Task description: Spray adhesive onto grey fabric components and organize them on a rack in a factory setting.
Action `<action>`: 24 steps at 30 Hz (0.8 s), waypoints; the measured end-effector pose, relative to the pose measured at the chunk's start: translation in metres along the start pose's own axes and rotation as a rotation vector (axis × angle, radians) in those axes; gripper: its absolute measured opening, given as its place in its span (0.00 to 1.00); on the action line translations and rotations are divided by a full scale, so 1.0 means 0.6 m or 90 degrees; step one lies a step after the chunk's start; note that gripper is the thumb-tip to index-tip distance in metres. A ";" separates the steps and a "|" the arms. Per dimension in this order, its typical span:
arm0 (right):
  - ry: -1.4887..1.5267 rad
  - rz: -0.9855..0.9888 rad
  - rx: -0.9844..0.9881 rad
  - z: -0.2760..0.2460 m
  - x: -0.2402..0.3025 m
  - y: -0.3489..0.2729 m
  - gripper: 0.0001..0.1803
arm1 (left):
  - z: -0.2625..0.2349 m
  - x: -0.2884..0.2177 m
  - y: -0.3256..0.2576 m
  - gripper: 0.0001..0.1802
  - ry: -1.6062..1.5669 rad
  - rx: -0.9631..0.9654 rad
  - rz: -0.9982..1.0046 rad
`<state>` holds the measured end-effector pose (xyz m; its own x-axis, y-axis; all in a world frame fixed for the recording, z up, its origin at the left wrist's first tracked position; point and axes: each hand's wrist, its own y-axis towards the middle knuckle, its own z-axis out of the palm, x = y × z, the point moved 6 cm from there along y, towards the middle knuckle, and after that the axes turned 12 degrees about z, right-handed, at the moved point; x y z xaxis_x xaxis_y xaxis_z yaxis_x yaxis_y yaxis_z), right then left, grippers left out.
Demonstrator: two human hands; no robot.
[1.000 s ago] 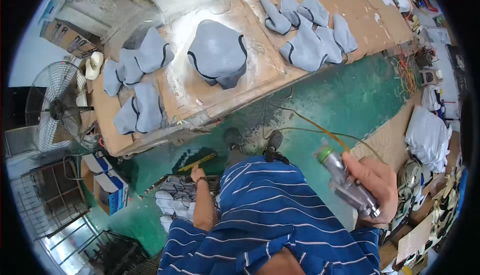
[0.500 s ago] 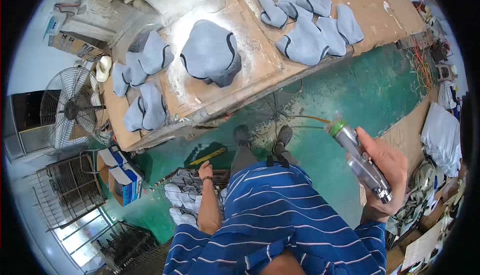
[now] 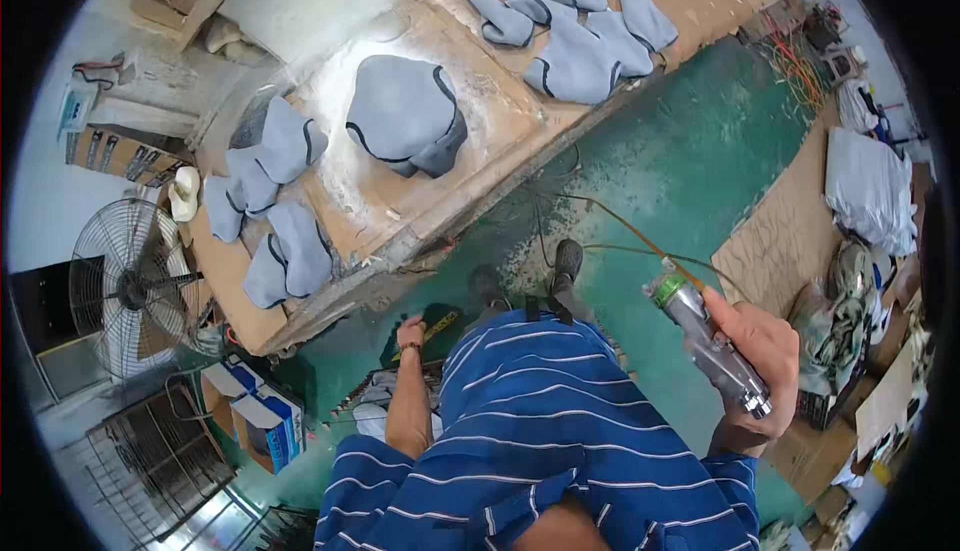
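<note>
A silver spray gun (image 3: 712, 346) with a green ring and a thin hose is gripped in my right hand (image 3: 755, 346), held out over the floor to the right. My left hand (image 3: 410, 334) hangs low beside my body, fingers curled, with nothing visible in it. Beyond its fingers a yellow strip (image 3: 440, 324) lies near the floor. On the cardboard-covered table (image 3: 480, 166) a large grey fabric piece with black edging (image 3: 400, 106) sits on a whitened patch, touched by neither hand. Smaller grey pieces (image 3: 290, 141) lie to its left, and several more (image 3: 580, 56) to its right.
A large fan (image 3: 130, 286) stands left of the table, with a blue-and-white carton (image 3: 262, 421) and wire racks (image 3: 150, 461) below it. Grey pieces fill a basket (image 3: 375, 401) by my left arm. Bags (image 3: 870, 191) and cardboard line the right side. A hose crosses the green floor.
My view has shifted and turned, so the table's left end sits lower and its right end higher. My right hand still holds the spray gun, at nearly the same place before me.
</note>
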<state>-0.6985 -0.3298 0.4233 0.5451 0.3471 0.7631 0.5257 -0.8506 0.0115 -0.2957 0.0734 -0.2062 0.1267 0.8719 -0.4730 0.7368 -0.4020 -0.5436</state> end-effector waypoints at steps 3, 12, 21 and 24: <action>-0.025 -0.037 -0.012 0.037 0.045 -0.038 0.32 | -0.036 0.018 0.036 0.19 -0.009 0.005 -0.009; -0.095 -0.111 0.187 0.151 0.182 -0.100 0.39 | -0.062 0.068 0.075 0.17 -0.065 -0.030 0.084; -0.263 -0.184 0.107 0.245 0.322 -0.072 0.39 | 0.036 0.191 -0.008 0.11 -0.282 0.069 -0.145; -0.266 -0.212 0.126 0.259 0.357 -0.050 0.38 | 0.044 0.243 -0.029 0.07 -0.109 0.056 0.202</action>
<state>-0.4959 -0.1687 0.4858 0.5197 0.7451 0.4181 0.8038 -0.5922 0.0564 -0.3080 0.2000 -0.2840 0.2206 0.6434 -0.7330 0.6181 -0.6736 -0.4053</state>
